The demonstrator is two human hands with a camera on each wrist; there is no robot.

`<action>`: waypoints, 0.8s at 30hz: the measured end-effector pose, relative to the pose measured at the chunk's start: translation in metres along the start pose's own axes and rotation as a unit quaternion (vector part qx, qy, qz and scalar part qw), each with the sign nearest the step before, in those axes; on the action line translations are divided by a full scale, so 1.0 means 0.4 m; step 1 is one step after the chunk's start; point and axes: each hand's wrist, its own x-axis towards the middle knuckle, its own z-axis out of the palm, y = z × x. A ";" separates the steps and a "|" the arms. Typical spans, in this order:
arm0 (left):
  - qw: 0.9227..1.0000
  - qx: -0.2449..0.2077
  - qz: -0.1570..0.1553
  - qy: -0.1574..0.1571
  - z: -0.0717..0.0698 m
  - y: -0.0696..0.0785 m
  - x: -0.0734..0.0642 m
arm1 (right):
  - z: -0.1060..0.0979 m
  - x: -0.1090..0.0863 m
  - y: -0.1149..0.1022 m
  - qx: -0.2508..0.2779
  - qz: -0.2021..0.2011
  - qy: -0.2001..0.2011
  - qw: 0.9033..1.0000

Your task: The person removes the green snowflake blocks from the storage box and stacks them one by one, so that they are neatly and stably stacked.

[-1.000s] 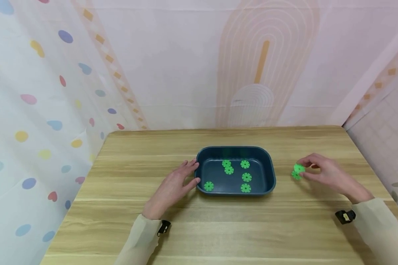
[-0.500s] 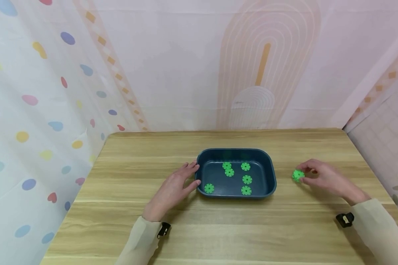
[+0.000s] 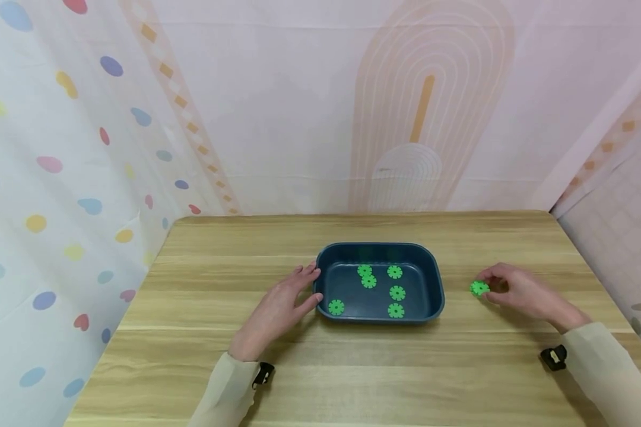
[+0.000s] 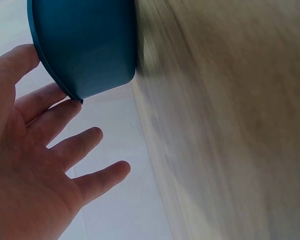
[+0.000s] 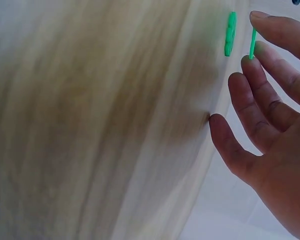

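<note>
A dark blue rectangular tray (image 3: 326,283) stands on the table, with several green notched plastic discs (image 3: 397,293) lying on its floor. My left hand (image 3: 274,311) touches the tray's left rim, thumb and fingers spread and mostly straight. To the right of the tray, my right hand (image 3: 523,293) pinches one green notched disc (image 5: 252,44) between thumb and fingertips. Just below it, another green disc (image 5: 230,34) lies at the table surface, with a narrow gap between the two in the right wrist view. From the head view the held disc covers most of the lower one.
The wood-grain table (image 3: 384,373) ends at a patterned curtain (image 3: 294,118) along its back. Another curtain with coloured dots (image 3: 59,237) hangs at the left. Both forearms wear light sleeves (image 3: 609,367) with black wrist straps (image 3: 554,358).
My right hand has lowered its disc onto or close over the disc beneath, so they now overlap more. The left hand keeps its place at the rim. The head view has tilted up slightly.
</note>
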 end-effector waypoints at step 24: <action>1.000 -0.009 0.006 0.006 0.003 -0.003 0.000 | 0.013 0.010 0.005 -0.017 0.006 -0.004 1.000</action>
